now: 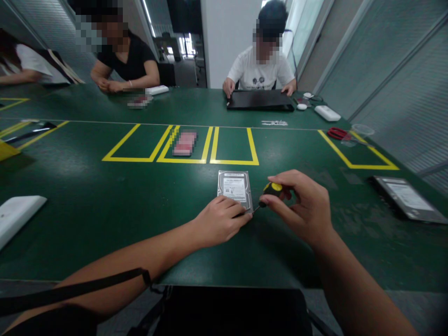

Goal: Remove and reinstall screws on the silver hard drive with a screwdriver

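Observation:
A small silver hard drive with a white label lies on the green table in front of me. My left hand grips its near end, fingers bent over the lower edge and hiding part of it. In my right hand, thumb and fingers are closed round the stubby black and yellow handle of a screwdriver. Its thin shaft points left and down to the drive's near right corner, close to my left fingertips. Whether the tip sits in a screw is too small to tell.
On the right lies a larger hard drive. Yellow tape outlines mark the table, one holding a pink blurred item. Red-handled scissors lie at the right. Across the table, a person holds a black panel.

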A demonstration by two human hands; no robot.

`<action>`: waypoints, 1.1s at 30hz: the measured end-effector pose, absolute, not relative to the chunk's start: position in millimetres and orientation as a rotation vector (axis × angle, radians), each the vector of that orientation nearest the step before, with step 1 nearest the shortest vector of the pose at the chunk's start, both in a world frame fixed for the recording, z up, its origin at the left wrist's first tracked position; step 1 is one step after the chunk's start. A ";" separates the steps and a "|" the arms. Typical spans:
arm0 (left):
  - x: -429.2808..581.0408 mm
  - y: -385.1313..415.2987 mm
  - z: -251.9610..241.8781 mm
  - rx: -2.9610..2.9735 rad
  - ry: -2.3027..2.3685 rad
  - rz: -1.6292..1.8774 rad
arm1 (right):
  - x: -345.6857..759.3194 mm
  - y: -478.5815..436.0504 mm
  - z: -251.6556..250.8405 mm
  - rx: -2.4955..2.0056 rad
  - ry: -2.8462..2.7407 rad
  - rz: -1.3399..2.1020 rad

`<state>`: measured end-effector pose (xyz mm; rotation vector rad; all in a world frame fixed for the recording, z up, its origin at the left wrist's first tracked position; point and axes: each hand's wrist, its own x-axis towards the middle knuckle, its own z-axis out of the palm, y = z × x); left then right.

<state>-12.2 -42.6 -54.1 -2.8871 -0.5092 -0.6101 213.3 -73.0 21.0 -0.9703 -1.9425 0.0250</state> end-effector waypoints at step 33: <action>-15.5 -43.2 -51.1 -2.913 -0.515 -0.563 | 214.4 -73.8 20.9 -0.829 -1.900 0.108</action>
